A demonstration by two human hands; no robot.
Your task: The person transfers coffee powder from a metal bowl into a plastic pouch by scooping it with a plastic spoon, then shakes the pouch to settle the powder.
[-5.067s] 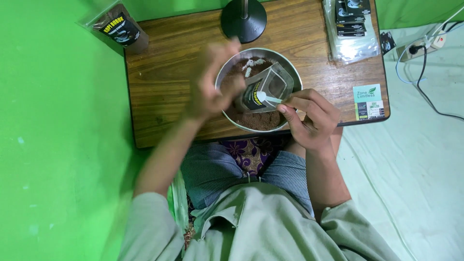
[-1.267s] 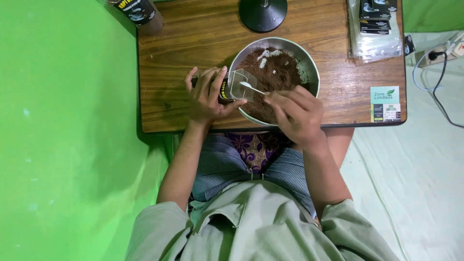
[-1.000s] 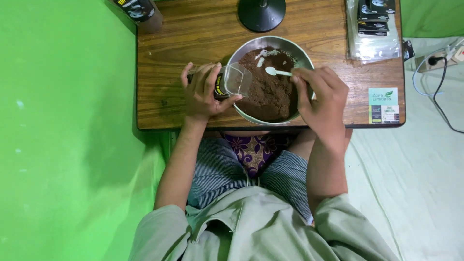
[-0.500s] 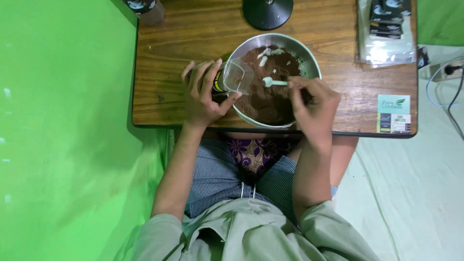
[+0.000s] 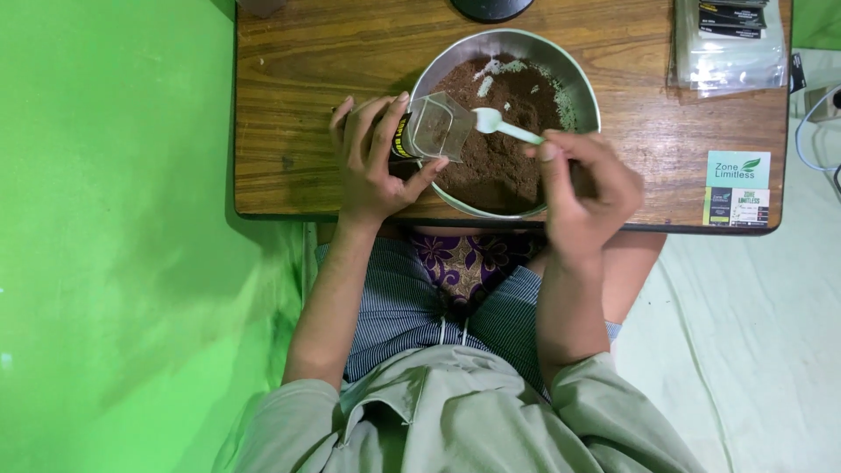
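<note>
A round steel bowl point(image 5: 578, 79) of dark brown powder with some white and green bits sits on the wooden table point(image 5: 307, 105). My left hand point(image 5: 372, 162) holds a small clear pouch point(image 5: 434, 127) with a dark label, its mouth open and tilted over the bowl's left rim. My right hand point(image 5: 583, 188) grips a small white spoon point(image 5: 504, 127) by its handle, with the spoon's bowl right at the pouch's mouth, above the powder.
A stack of clear packaged pouches point(image 5: 727, 44) lies at the table's far right corner. A green and white card point(image 5: 738, 188) rests by the right front edge. A black round base point(image 5: 491, 7) stands at the back. Green backdrop on the left.
My right hand has brought the spoon from the bowl's middle leftward to the pouch's mouth. My left hand stays at the bowl's left rim with the pouch.
</note>
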